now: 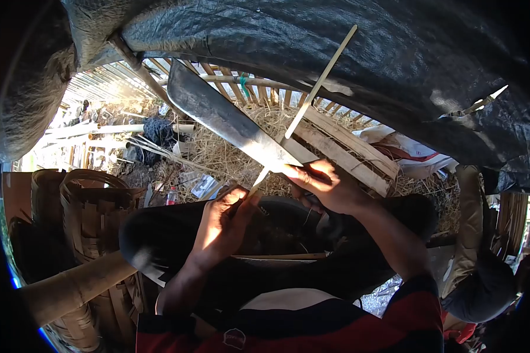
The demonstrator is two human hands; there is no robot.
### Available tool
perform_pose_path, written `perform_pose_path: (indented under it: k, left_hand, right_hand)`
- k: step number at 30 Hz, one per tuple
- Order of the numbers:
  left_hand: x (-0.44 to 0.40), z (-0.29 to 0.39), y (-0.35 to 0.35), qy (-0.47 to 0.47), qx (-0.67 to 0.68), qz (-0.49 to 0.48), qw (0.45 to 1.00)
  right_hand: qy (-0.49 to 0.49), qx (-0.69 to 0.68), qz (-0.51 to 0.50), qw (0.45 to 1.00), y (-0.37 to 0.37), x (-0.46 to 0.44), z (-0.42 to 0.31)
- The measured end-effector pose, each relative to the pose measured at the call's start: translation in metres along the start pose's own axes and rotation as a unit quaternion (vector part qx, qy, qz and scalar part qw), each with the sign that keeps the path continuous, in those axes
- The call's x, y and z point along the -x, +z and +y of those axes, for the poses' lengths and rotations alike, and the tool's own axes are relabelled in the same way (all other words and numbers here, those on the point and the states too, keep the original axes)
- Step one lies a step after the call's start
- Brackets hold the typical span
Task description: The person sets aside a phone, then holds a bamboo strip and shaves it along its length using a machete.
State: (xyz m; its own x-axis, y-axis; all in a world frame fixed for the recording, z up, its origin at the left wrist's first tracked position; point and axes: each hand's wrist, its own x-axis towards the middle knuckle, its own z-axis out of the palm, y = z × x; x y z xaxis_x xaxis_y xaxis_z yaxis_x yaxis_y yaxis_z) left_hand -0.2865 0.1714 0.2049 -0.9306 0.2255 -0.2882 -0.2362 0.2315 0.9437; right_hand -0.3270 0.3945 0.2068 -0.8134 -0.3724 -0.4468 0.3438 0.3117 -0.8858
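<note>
A large machete [218,112] slants from upper left down to my right hand [321,185], whose fingers are wrapped around its lower end. My left hand [224,220] pinches the lower end of a thin pale bamboo strip [324,75]. From there the strip rises to the upper right, crossing the blade just above my hands, with its far end in front of the dark tarp. The two hands are close together over my lap but apart. The machete's handle is hidden by my right hand.
Woven bamboo baskets [91,212] and a thick bamboo pole [76,288] are at the left. Wooden planks [341,150] lie on straw [265,120] ahead. A dark tarp [265,35] hangs overhead. Another person's dark-clothed leg [483,288] shows at the right.
</note>
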Motion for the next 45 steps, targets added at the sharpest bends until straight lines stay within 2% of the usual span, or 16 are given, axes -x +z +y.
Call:
perform_pose_path:
  k: [6, 9, 13, 16, 21, 24, 27, 30, 32, 36, 38, 39, 40, 42, 44, 45]
  left_hand:
    - [0.004, 0.014, -0.002, -0.08, 0.069, -0.043, 0.993]
    - [0.002, 0.011, -0.001, -0.077, 0.079, -0.047, 0.993]
    - [0.007, 0.014, -0.005, -0.097, 0.1, -0.054, 0.989]
    - [0.004, 0.016, -0.003, -0.085, 0.105, -0.056, 0.989]
    - [0.009, 0.014, -0.005, -0.1, 0.101, -0.058, 0.988]
    - [0.009, 0.019, -0.003, -0.106, 0.123, -0.058, 0.985]
    - [0.008, 0.01, -0.004, -0.103, 0.128, -0.047, 0.985]
    - [0.011, 0.013, -0.006, -0.112, 0.105, -0.045, 0.987]
    - [0.01, 0.015, -0.004, -0.11, 0.093, -0.043, 0.989]
    - [0.008, 0.008, -0.004, -0.067, 0.103, -0.039, 0.992]
    - [0.011, 0.006, -0.008, -0.066, 0.092, -0.039, 0.993]
    - [0.012, 0.01, -0.007, -0.079, 0.093, -0.038, 0.992]
    - [0.01, 0.012, -0.005, -0.087, 0.095, -0.037, 0.991]
    - [0.009, 0.012, -0.002, -0.081, 0.107, -0.038, 0.99]
    - [0.006, 0.011, -0.001, -0.072, 0.117, -0.038, 0.99]
    - [0.007, 0.008, -0.004, -0.062, 0.121, -0.032, 0.99]
  right_hand:
    - [-0.024, -0.142, 0.024, 0.989, -0.02, -0.003, 0.001]
    - [-0.007, -0.136, 0.002, 0.991, -0.013, -0.005, 0.012]
    - [-0.068, -0.115, -0.002, 0.991, -0.028, -0.005, 0.003]
    - [-0.024, -0.163, 0.017, 0.986, -0.019, -0.004, 0.005]
    - [-0.016, -0.116, 0.008, 0.993, -0.022, -0.004, 0.001]
    - [-0.076, -0.197, 0.003, 0.977, -0.03, -0.007, 0.005]
    - [-0.052, -0.096, -0.009, 0.994, -0.007, -0.005, 0.011]
    - [-0.01, -0.109, -0.002, 0.994, -0.022, -0.006, 0.006]
    - [-0.063, -0.139, 0.028, 0.988, -0.031, -0.009, 0.008]
    - [-0.044, -0.116, -0.011, 0.992, -0.007, -0.006, 0.012]
    - [0.01, -0.116, 0.024, 0.993, -0.014, -0.009, 0.01]
    - [0.001, -0.141, 0.026, 0.99, -0.021, -0.006, 0.0]
    - [-0.077, -0.181, 0.014, 0.98, -0.027, -0.012, 0.01]
    - [-0.043, -0.194, -0.003, 0.98, -0.026, -0.007, 0.005]
    - [-0.045, -0.064, 0.005, 0.997, -0.001, -0.005, 0.008]
    - [-0.028, -0.082, -0.011, 0.996, -0.003, -0.009, 0.009]
